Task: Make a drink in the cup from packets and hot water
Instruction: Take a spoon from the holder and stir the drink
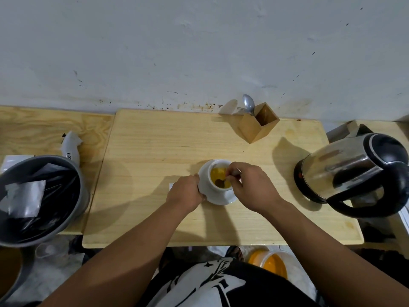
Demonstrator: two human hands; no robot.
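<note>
A white cup (210,180) stands on a white saucer (223,199) in the middle of the wooden table (155,156). Yellow-orange liquid (218,173) fills the cup. My left hand (186,193) grips the cup's left side. My right hand (252,187) pinches a metal spoon (223,181) whose bowl sits in the liquid. A steel electric kettle (352,169) with a black handle rests to the right. A small white packet piece (170,186) peeks out beside my left hand.
A wooden utensil box (257,122) holding a spoon and a fork stands at the back. A grey bin (37,196) lined with black plastic and holding torn packets sits at the left. A white torn wrapper (70,147) lies behind it. An orange container (272,262) is on the floor.
</note>
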